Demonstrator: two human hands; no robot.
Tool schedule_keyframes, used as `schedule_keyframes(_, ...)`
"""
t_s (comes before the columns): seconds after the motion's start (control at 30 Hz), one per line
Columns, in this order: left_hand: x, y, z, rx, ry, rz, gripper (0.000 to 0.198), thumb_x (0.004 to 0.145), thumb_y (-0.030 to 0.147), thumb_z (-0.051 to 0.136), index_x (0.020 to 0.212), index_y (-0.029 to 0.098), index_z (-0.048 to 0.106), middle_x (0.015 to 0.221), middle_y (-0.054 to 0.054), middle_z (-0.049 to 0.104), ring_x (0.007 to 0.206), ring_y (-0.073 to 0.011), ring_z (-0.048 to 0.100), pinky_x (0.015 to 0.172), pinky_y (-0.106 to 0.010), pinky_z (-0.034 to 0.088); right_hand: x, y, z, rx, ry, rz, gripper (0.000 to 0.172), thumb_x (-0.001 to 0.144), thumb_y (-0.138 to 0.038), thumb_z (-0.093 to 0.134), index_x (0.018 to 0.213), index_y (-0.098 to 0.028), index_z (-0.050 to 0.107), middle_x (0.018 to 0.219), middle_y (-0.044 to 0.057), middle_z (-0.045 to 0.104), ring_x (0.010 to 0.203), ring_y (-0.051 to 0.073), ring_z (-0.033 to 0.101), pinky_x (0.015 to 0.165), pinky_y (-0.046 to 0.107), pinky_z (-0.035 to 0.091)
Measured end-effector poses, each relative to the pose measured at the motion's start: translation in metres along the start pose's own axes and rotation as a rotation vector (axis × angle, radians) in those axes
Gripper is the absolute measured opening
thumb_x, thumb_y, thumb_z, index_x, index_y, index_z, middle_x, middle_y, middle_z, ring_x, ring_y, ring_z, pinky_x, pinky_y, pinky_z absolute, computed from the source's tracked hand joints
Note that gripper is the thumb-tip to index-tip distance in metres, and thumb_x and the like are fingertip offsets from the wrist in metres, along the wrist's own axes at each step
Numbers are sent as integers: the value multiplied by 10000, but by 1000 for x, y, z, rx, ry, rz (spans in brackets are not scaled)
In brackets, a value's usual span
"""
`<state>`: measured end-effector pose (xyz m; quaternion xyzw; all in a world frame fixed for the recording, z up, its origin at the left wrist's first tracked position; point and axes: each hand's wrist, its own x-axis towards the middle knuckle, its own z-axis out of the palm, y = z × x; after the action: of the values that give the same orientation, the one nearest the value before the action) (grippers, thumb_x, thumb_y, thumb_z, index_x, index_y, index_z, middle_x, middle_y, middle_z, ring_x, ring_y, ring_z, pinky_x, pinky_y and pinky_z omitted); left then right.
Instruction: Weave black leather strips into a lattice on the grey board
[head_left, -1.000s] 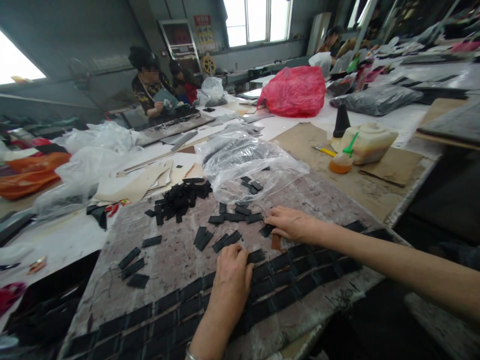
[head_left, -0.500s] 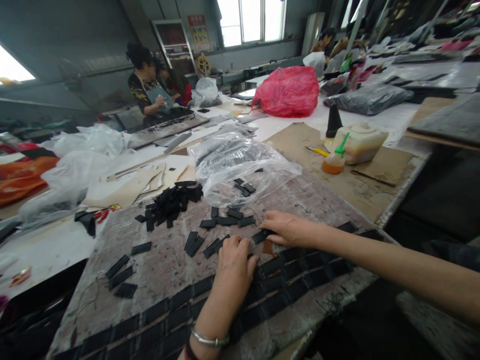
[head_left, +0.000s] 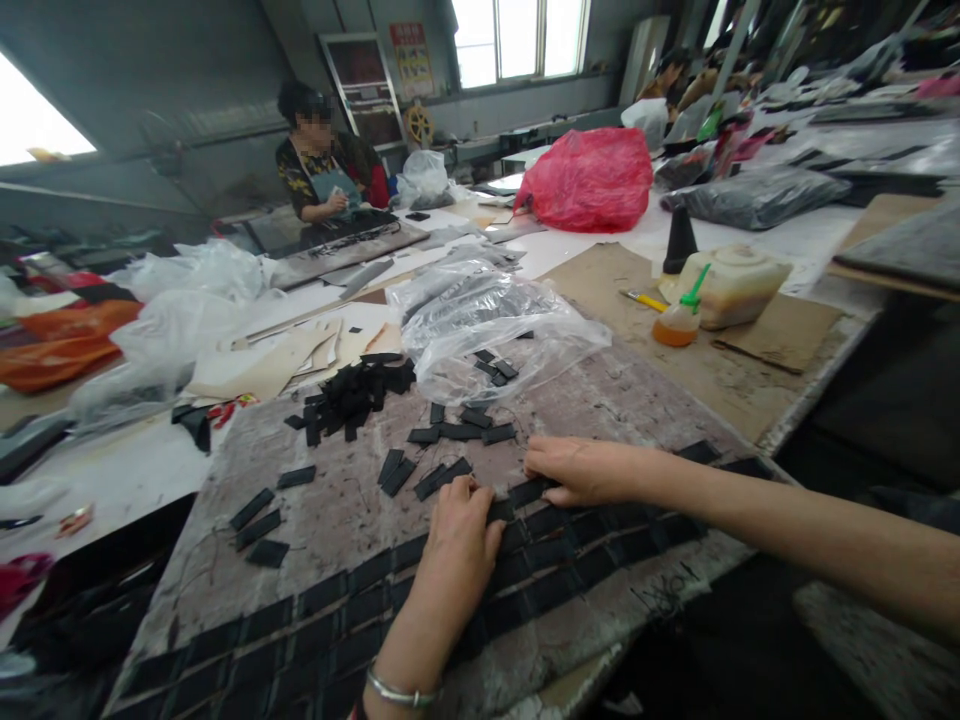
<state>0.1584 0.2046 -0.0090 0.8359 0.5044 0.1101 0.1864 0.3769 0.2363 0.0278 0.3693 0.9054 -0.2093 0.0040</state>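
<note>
My left hand (head_left: 463, 528) rests palm down on the stained work board (head_left: 330, 500), its fingers curled over a small black rectangular piece at the upper edge of the laid rows of black pieces (head_left: 570, 560). My right hand (head_left: 574, 468) lies just to the right, fingers pressing another black piece (head_left: 529, 491) flat into the top row. Loose black pieces (head_left: 442, 475) lie just beyond both hands, and a heap of black pieces (head_left: 356, 392) sits farther back.
A clear plastic bag (head_left: 495, 330) with a few black pieces lies behind the board. A glue bottle with green nozzle (head_left: 679, 318), a pale jug (head_left: 739, 285) and a red bag (head_left: 589, 180) stand at right. A person (head_left: 319, 170) works at the far end.
The brown gap by my right hand is now covered by a black piece. My right hand came down onto the row, and my left hand shifted slightly beside it.
</note>
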Motion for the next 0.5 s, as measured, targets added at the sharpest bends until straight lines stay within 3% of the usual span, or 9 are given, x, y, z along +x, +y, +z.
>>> schedule_keyframes(0.37, -2, 11, -7, 41, 7, -14, 199, 784, 165, 507, 958, 193, 600, 1041, -99, 492, 970, -261, 462, 820, -415, 436, -4, 0, -2, 46, -4, 1, 232, 757, -130, 661, 975, -141, 583, 971, 64, 535, 858, 180, 544, 768, 266, 441)
schedule_keyframes(0.5, 1, 18, -9, 64, 5, -10, 200, 792, 171, 501, 968, 181, 595, 1058, -107, 495, 992, -283, 447, 837, -440, 418, -9, 15, 0, 79, 121, 0, 167, 785, -119, 632, 946, -148, 596, 915, 47, 553, 845, 160, 545, 767, 244, 435)
